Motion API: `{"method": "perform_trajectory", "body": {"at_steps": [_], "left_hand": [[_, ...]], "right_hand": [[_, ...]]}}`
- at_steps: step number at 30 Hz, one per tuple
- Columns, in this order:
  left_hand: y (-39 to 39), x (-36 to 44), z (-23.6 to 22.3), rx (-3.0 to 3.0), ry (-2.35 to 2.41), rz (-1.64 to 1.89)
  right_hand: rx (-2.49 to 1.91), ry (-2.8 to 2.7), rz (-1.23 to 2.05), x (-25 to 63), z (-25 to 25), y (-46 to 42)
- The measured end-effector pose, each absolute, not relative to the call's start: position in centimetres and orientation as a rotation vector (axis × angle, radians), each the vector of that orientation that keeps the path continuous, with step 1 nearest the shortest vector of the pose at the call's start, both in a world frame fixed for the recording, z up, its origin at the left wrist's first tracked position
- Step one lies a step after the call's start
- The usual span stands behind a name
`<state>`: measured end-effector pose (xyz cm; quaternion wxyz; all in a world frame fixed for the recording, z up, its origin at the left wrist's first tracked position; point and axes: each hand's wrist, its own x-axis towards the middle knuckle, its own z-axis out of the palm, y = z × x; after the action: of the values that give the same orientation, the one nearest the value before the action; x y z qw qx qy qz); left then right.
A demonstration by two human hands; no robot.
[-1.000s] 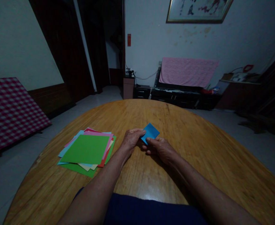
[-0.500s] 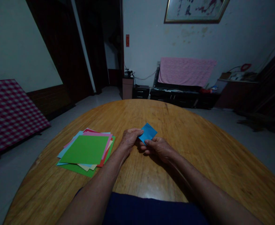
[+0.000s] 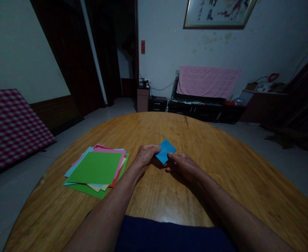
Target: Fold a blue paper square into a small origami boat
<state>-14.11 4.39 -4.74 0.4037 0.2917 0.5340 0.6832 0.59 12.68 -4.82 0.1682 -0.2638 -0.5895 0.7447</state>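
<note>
1. Your left hand [image 3: 145, 156] and right hand [image 3: 183, 166] pinch opposite sides of a small blue paper square [image 3: 166, 151] over the round wooden desk [image 3: 209, 150].
2. A loose stack of green, pink and red paper sheets [image 3: 96, 168] lies on the desk, beside your left hand.

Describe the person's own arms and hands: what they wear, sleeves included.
The left hand and right hand are bare, without gloves. The left forearm and right forearm show no sleeve, watch or bracelet. A dark navy garment shows below them.
</note>
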Motion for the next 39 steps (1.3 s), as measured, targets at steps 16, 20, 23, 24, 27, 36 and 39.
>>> {"method": "perform_trajectory", "body": {"at_steps": [16,20,23,24,27,36,39], "left_hand": [[4.2,-14.5,-4.8,0.804,1.370,1.544],[4.0,-14.2,-4.3,0.803,1.395,1.525],[3.9,-14.1,-4.2,0.791,1.369,1.523],[3.9,-14.0,-4.2,0.795,1.350,1.507],[3.9,-13.7,-4.5,0.825,1.280,1.427],[4.2,-13.2,-4.9,0.839,1.317,1.413],[3.9,-13.5,-4.6,0.851,1.365,1.371]], "right_hand": [[-0.633,-1.776,2.079,1.4,-5.3,13.7],[-0.710,-1.991,1.950,1.5,-4.8,13.7],[-0.680,-1.919,1.914,1.4,-4.9,13.7],[-0.641,-1.841,1.924,1.3,-5.0,13.7],[-0.592,-1.673,1.899,0.9,-5.5,13.5],[-0.549,-1.585,1.916,-0.1,-5.9,12.3],[-0.602,-1.646,1.855,-0.1,-5.9,12.4]]}}
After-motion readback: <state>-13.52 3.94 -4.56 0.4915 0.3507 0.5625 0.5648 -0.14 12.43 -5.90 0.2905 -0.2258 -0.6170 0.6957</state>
